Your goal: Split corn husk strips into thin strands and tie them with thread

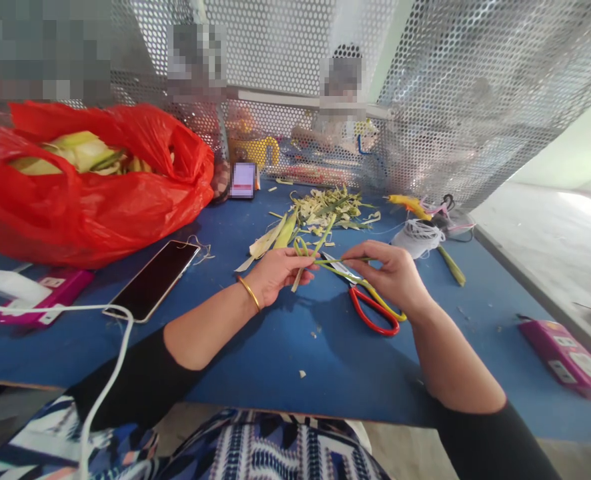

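My left hand (281, 272), with a gold bangle at the wrist, pinches a small looped piece of green corn husk strips (301, 248). Strip ends stick out above and below its fingers. A narrow strip runs across to my right hand (388, 270), whose thumb and forefinger are closed on it. Scissors (375, 319) with red and yellow handles lie on the table just below the right hand, blades partly hidden by the hands and strips. Wider pale green husk leaves (286, 230) rest behind the left hand, near a heap of husk scraps (329, 208).
A red plastic bag (140, 207) of husks fills the left, beside a dark phone (153, 283) and white cable (120, 360). Another phone (243, 180) leans near the perforated screen (285, 50). White thread (419, 233) and a magenta box (568, 357) are at right on the blue table (275, 363).
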A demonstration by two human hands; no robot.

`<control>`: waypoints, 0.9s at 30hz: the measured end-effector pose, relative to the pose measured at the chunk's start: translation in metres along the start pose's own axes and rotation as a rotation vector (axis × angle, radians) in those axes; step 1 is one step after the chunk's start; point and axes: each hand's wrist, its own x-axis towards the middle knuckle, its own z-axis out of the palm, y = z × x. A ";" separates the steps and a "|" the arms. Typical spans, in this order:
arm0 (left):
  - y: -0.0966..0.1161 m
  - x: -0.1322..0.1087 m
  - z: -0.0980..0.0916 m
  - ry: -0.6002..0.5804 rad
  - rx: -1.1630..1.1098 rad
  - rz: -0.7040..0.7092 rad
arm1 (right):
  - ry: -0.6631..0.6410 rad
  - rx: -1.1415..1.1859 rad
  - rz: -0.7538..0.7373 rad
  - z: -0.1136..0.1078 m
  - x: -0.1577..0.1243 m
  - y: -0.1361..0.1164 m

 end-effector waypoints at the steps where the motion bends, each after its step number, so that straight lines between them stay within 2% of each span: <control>1: 0.000 0.000 0.001 0.026 0.009 0.020 | -0.013 -0.034 -0.041 0.000 -0.001 -0.002; 4: 0.001 -0.001 0.002 0.085 0.028 0.039 | -0.222 0.005 -0.034 0.001 -0.004 -0.005; 6: 0.003 -0.002 0.003 0.100 0.018 0.044 | -0.373 0.102 0.099 0.004 -0.005 -0.002; 7: 0.003 -0.003 0.004 0.097 0.008 0.045 | -0.409 0.168 0.198 0.007 -0.005 -0.001; 9: 0.004 -0.004 0.005 0.071 -0.013 0.048 | -0.356 0.330 0.392 0.016 -0.004 0.003; 11: 0.003 -0.005 0.006 0.040 -0.014 0.041 | -0.136 0.485 0.492 0.026 -0.002 0.006; 14: -0.001 -0.007 0.008 0.019 0.031 0.029 | 0.238 0.582 0.426 0.038 -0.001 0.004; 16: -0.003 -0.007 0.009 0.018 0.063 0.040 | 0.330 0.561 0.400 0.041 -0.002 0.002; 18: -0.003 -0.008 0.009 0.015 0.071 0.067 | 0.268 0.564 0.472 0.042 -0.003 0.001; 22: -0.003 -0.008 0.008 -0.009 0.057 0.101 | 0.041 0.771 0.706 0.045 -0.003 0.005; 24: -0.003 -0.008 0.008 -0.021 0.049 0.100 | 0.004 0.878 0.792 0.048 -0.003 0.007; 27: -0.005 -0.008 0.008 -0.041 0.053 0.081 | 0.025 0.997 0.843 0.052 -0.002 0.011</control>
